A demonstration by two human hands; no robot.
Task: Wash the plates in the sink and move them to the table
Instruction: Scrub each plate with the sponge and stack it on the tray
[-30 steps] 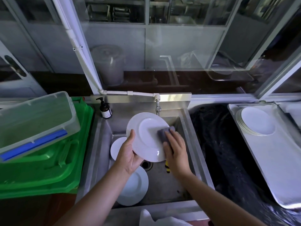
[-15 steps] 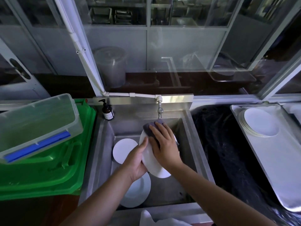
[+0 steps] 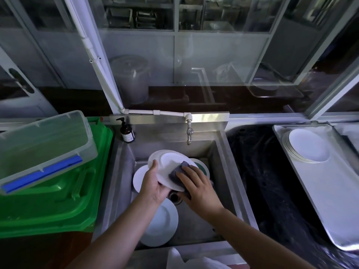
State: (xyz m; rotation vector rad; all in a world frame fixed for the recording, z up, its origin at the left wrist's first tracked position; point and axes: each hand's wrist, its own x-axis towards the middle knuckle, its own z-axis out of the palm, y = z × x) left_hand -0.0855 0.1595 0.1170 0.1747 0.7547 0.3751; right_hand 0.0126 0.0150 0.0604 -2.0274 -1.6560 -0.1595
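1. Head view, what changed: half a second ago the white plate (image 3: 171, 167) stood nearly on edge with the right hand (image 3: 198, 188) high at its top rim. Now it lies tilted back, face up, and the grey sponge (image 3: 177, 174) has come down to its lower right rim.
2. Head view, hands: the left hand (image 3: 153, 184) grips the plate's left edge, thumb over the face and fingers curled beneath. The right hand's fingers lie close together, pressing the sponge flat.
3. Meaning: scrubbing looks about finished on this face; rinsing and the carry remain.
4. Remaining work: two more plates (image 3: 161, 222) lie on the sink (image 3: 223, 171) floor, below and left of the held one.
5. Room: the tap (image 3: 189, 133) hangs just behind the plate's far rim, so lifting calls for care. The tray (image 3: 330, 200) to the right holds stacked plates (image 3: 307, 145), with bare metal nearer.
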